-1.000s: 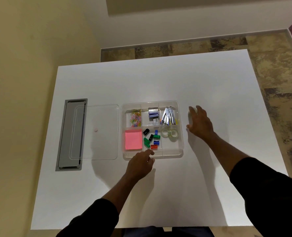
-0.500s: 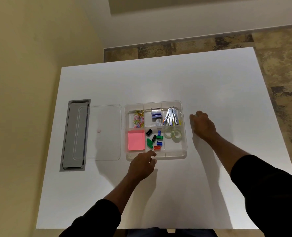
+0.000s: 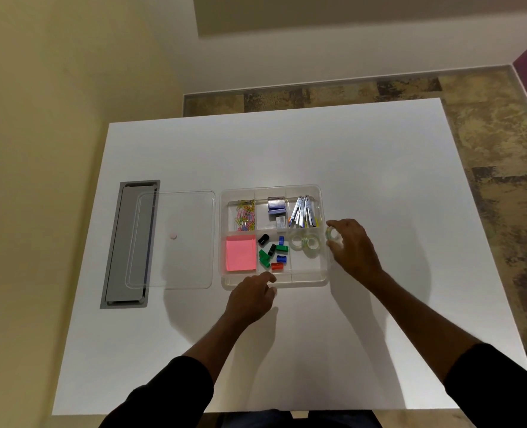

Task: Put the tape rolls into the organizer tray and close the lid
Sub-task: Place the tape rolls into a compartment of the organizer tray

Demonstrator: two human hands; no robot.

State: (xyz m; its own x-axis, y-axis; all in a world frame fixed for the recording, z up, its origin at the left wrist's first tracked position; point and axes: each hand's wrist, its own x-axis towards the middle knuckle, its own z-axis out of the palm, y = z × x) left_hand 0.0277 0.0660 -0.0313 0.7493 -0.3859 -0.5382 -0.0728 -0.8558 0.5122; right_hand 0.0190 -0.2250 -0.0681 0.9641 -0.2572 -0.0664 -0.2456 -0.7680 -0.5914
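Observation:
A clear organizer tray sits in the middle of the white table. Two clear tape rolls lie in its near right compartment. My right hand hovers at the tray's right rim and pinches a third tape roll between thumb and fingers. My left hand rests against the tray's front wall, fingers touching it. The clear lid lies flat on the table left of the tray, off the tray.
Other compartments hold paper clips, staple boxes, staplers, pink sticky notes and coloured sharpeners. A grey cable hatch lies under the lid's left edge. The table's edges are near on all sides.
My right hand closed on a tape roll on the table right of the tray and carried it left to the tray's rim. The left hand stayed at the front wall.

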